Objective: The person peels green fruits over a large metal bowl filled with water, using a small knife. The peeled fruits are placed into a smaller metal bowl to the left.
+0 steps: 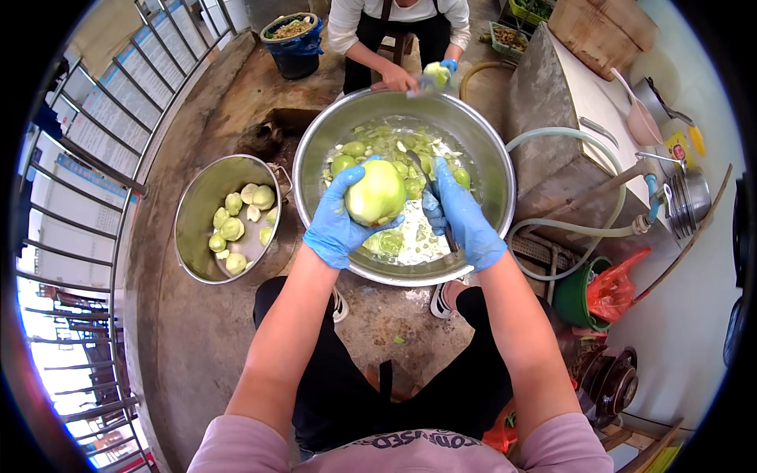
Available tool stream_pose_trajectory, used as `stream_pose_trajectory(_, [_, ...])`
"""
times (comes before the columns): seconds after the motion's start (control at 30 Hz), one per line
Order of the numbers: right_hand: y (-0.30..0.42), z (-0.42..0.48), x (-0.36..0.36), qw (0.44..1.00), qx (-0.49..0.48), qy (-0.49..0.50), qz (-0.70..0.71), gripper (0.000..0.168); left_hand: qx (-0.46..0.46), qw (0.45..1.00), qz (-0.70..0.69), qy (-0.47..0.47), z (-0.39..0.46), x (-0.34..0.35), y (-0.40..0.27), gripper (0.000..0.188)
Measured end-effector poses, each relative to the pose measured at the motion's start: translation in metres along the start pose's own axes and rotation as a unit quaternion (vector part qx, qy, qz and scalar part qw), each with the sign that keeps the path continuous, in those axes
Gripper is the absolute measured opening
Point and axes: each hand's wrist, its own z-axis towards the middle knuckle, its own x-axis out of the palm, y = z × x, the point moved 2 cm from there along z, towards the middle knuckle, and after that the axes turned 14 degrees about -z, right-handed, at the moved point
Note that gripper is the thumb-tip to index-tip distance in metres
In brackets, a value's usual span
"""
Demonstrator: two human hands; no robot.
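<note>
My left hand [343, 216], in a blue glove, grips a large round pale-green vegetable [375, 194] that looks like kohlrabi. Its surface is smooth and shiny, with some brown at the bottom. My right hand [464, 216], also gloved in blue, is closed around a slim dark tool, apparently a knife [419, 162], whose tip points up and left, apart from the vegetable. Both hands are above a wide metal basin [502, 177]. Inside it, water holds several smaller green vegetables [355, 149] and many loose peelings or pieces [378, 127].
On the left stands a metal pot [192, 219] with several pale-green vegetables [232, 229]. Opposite me sits a person [395, 35] holding a vegetable [436, 74] over the basin's far rim. A black bucket [297, 62] stands behind; a hose [562, 131] and green bucket [571, 295] are on the right.
</note>
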Motion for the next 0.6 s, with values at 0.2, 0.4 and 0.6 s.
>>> stream_pose_trajectory(0.2, [0.006,0.000,0.009,0.962,-0.200,-0.070,-0.170,0.046,0.002,0.999,-0.037,-0.037,0.008,-0.005,-0.003,0.043])
stream_pose_trajectory(0.4, [-0.003,0.016,0.021,0.930,-0.251,-0.074,-0.259,0.060,0.032,0.998,-0.040,-0.038,0.012,-0.005,-0.004,0.044])
stream_pose_trajectory(0.6, [0.010,0.012,0.020,0.920,-0.192,-0.048,-0.340,0.044,0.043,0.997,-0.006,-0.055,0.014,-0.008,-0.006,0.044])
